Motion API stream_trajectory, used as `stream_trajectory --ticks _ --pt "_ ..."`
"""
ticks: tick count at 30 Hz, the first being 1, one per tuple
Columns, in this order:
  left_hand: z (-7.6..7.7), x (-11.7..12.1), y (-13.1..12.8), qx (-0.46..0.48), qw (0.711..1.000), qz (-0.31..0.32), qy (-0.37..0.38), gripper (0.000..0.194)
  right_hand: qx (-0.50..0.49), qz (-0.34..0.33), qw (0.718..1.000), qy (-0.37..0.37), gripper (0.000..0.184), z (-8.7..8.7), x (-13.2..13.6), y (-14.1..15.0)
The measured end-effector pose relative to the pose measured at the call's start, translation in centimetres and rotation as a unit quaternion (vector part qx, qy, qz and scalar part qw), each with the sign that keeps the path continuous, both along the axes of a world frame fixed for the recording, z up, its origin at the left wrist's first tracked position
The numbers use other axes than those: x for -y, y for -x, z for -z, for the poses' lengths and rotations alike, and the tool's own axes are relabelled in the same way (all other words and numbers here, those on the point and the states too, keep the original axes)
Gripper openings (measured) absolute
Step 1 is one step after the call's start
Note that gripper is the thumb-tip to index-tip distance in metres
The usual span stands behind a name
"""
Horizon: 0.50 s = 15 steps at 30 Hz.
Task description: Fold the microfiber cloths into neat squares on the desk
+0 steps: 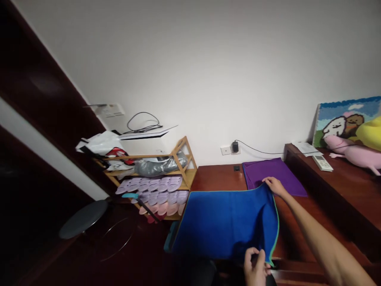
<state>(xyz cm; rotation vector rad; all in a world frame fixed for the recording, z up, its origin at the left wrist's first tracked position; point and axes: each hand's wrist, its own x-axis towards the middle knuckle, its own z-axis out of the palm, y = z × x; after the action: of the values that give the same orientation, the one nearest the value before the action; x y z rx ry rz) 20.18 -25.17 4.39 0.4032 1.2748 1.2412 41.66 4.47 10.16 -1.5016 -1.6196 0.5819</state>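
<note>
A blue cloth (217, 222) with a thin green edging lies spread over the reddish-brown wooden tabletop, its right side lifted and rippled. At its far right corner, my right hand (274, 186) pinches the fabric between thumb and fingers. Close to the near right corner is my left hand (255, 268), its fingers curled closed at the cloth's near edge; part of that grip is hidden. Behind the blue cloth, a folded purple cloth (275, 174) lies flat, just beyond my right hand.
A wooden rack (186, 178) with rows of lilac and pink slippers (151, 184) stands left of the table (218, 176). A plugged-in black adapter (235, 146) trails a cable rightward. A raised ledge on the right bears a remote control (322, 163) and a pink plush toy (357, 153). A round stool (85, 218) stands left.
</note>
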Motion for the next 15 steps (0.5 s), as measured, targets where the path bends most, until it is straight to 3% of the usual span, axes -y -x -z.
stream_trajectory --ticks 3,6,9,12,15 --pt "-2.6 0.4 5.4 -0.014 0.996 -0.066 -0.064 0.072 0.017 -0.018 1.0 -0.014 0.029 -3.4 -1.2 3.5" --pt "-3.7 1.2 10.7 -0.084 0.984 -0.081 -0.133 0.07 0.037 -0.049 0.998 -0.024 0.033 -5.8 -2.5 8.5" --pt "-3.3 1.8 15.6 -0.221 0.954 -0.135 -0.15 0.066 0.061 -0.091 0.993 -0.034 0.035 -7.3 -3.7 14.6" --pt "-2.1 2.1 20.2 -0.334 0.922 -0.176 -0.089 0.064 0.088 -0.136 0.986 -0.049 0.033 -7.6 -4.5 21.1" --pt "-0.4 3.2 24.4 -0.382 0.903 -0.197 -0.018 0.059 0.114 -0.182 0.974 -0.066 0.028 -6.8 -4.9 27.3"
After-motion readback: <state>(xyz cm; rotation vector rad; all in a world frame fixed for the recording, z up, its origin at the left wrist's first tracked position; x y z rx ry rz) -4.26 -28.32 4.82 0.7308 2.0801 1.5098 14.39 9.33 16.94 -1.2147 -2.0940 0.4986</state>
